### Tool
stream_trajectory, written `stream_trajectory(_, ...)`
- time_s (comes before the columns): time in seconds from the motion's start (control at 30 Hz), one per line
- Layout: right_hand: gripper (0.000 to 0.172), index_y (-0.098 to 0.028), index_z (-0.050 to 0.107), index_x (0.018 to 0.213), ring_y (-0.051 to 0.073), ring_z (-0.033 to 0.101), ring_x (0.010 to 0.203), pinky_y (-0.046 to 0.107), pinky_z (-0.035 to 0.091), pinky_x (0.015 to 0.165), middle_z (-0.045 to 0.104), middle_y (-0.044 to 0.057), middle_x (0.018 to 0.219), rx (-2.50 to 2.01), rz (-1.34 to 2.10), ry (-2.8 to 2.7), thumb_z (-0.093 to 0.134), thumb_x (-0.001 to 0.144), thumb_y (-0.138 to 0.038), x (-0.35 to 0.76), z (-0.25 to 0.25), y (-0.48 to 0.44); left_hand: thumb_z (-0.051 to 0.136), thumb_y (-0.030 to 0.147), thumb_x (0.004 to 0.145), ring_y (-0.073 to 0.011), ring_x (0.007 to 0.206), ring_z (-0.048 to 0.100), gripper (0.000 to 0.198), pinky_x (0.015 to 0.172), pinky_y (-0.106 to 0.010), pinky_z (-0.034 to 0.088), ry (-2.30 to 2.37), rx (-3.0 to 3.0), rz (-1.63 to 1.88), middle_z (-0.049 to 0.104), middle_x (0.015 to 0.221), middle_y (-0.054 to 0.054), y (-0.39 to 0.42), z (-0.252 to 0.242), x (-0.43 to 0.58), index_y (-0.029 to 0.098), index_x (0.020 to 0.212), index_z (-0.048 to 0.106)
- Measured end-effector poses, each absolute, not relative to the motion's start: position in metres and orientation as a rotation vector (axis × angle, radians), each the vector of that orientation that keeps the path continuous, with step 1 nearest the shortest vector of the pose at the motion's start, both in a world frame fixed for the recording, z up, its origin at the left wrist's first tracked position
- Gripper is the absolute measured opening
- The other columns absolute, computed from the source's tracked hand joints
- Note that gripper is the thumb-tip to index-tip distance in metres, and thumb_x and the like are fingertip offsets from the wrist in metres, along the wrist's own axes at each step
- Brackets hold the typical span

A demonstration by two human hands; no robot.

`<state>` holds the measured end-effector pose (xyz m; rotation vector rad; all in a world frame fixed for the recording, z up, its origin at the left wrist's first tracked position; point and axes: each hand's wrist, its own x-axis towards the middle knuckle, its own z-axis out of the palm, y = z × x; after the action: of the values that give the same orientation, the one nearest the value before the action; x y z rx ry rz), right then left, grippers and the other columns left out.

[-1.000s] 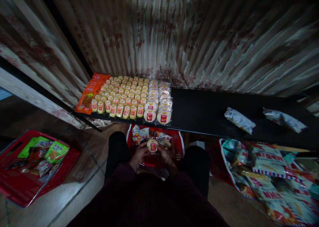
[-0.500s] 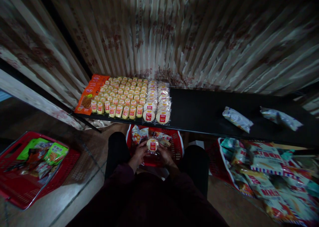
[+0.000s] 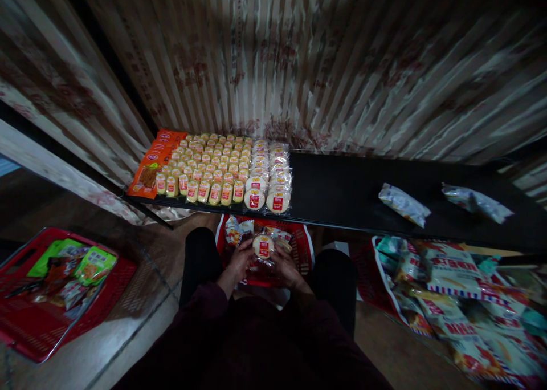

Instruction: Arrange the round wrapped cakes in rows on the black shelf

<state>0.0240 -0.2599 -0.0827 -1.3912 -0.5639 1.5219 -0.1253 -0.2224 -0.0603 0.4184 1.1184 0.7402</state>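
A round wrapped cake [image 3: 264, 246] with a red label is held between both my hands, above a red basket [image 3: 305, 252] of snack packs that sits between my knees. My left hand [image 3: 237, 263] grips its left side, fingers curled. On the other side my right hand [image 3: 285, 266] does the same. Just above, on the black shelf [image 3: 342, 193], stand two rows of the same round cakes [image 3: 272, 176], beside rows of small yellow cakes [image 3: 205, 167] and orange packets [image 3: 154, 159].
Two pale snack bags [image 3: 404, 204] [image 3: 476, 202] lie on the right part of the shelf. A second red basket [image 3: 51, 290] with green packs sits on the floor at left. Striped snack bags [image 3: 453, 299] are piled at lower right. A striped curtain hangs behind.
The cake and both hands have barely shifted; the view has moved slightly, so everything sits a little lower and to the left.
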Motion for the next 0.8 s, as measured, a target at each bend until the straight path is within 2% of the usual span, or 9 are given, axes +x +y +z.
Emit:
stream_trajectory(0.2, 0.062, -0.027, 0.059, 0.113, 0.029, 0.062, 0.099, 0.049, 0.048, 0.089, 0.065, 0.009, 0.115, -1.337, 1.532, -0.603, 0.068, 0.059, -0.055, 0.027, -0.087, -0.262, 0.073, 0.025, 0.062, -0.0118, 0.066, 0.060, 0.048, 0.061, -0.023, 0.046, 1.086, 0.430, 0.764, 0.066, 0.082, -0.004, -0.224, -0.050, -0.124, 0.016, 0.108, 0.059)
stream_trajectory(0.4, 0.056, -0.026, 0.062, 0.109, 0.029, 0.065, 0.092, 0.049, 0.048, 0.088, 0.069, 0.010, 0.103, -1.285, 1.564, -0.644, 0.069, 0.060, -0.053, 0.034, -0.074, -0.262, 0.074, 0.026, 0.061, -0.0122, 0.065, 0.061, 0.047, 0.060, -0.023, 0.046, 1.041, 0.459, 0.775, 0.067, 0.080, -0.003, -0.222, -0.040, -0.124, 0.017, 0.105, 0.060)
stream_trajectory(0.57, 0.053, -0.026, 0.061, 0.112, 0.027, 0.065, 0.091, 0.045, 0.051, 0.083, 0.069, 0.009, 0.103, -1.297, 1.562, -0.687, 0.067, 0.065, -0.050, 0.039, -0.059, -0.262, 0.075, 0.031, 0.061, -0.0128, 0.066, 0.062, 0.048, 0.062, -0.024, 0.047, 1.047, 0.493, 0.743, 0.067, 0.079, -0.002, -0.222, -0.041, -0.124, 0.018, 0.104, 0.059)
stream_trajectory(0.8, 0.051, -0.026, 0.064, 0.107, 0.023, 0.065, 0.083, 0.037, 0.051, 0.076, 0.070, 0.006, 0.100, -1.252, 1.534, -0.581, 0.075, 0.060, -0.042, 0.038, -0.053, -0.264, 0.078, 0.031, 0.057, -0.0123, 0.070, 0.062, 0.045, 0.063, -0.024, 0.048, 1.046, 0.554, 0.766, 0.067, 0.086, -0.003, -0.223, -0.040, -0.123, 0.018, 0.098, 0.062)
